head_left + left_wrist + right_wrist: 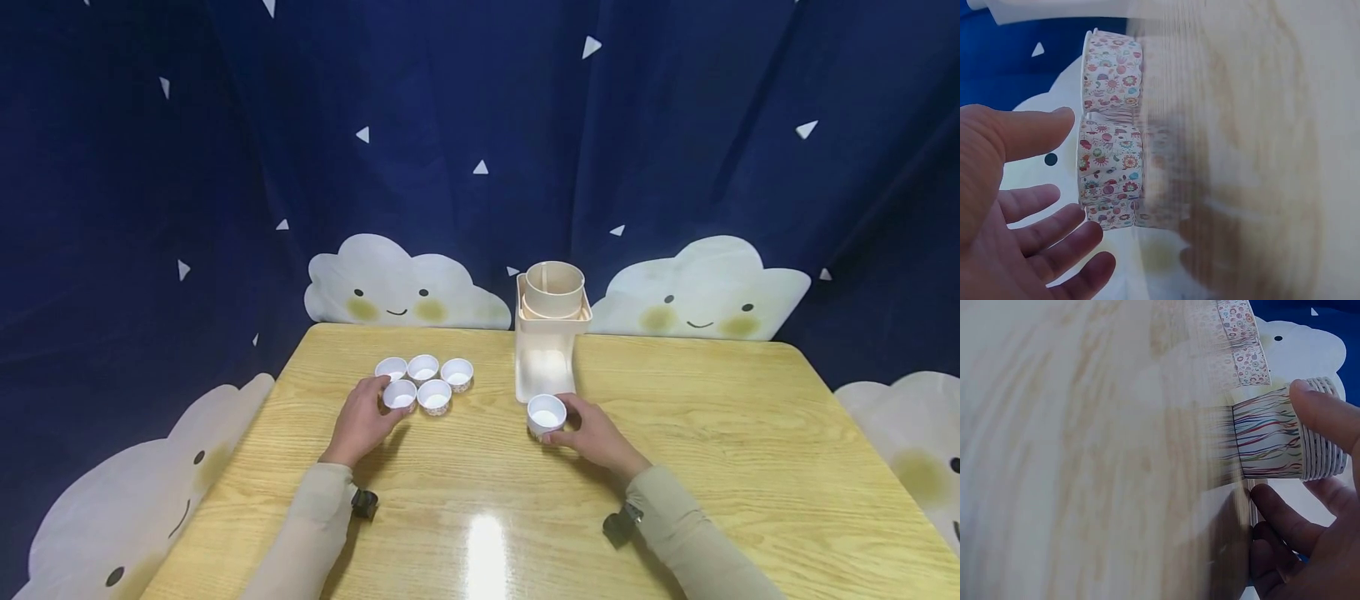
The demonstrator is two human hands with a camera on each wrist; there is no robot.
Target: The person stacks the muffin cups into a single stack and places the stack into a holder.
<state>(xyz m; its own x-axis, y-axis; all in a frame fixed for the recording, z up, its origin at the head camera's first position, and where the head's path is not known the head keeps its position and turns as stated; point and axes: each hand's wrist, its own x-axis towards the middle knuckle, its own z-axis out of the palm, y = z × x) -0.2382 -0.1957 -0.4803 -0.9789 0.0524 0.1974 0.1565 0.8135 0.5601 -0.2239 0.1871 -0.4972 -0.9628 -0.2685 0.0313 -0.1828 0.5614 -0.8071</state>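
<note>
In the head view, my left hand (364, 422) is at the left end of a cluster of small white paper cups, its thumb and fingers around the nearest left cup (400, 394). The left wrist view shows that hand's fingers spread beside flower-printed cups (1110, 153); contact is unclear. My right hand (597, 435) holds a short stack of nested paper cups (546, 414) upright. Wavy coloured lines cover the stack (1269, 437) in the right wrist view, with the thumb on its side and several rims visible. Behind it stands a cream-coloured dispenser-like stand (545, 358).
More white cups, such as the right-hand one (457, 375), stand close together at the back left of the wooden table (450, 500). A round cream holder (555, 290) tops the stand. Behind the table hangs a dark blue curtain (465, 100) with clouds.
</note>
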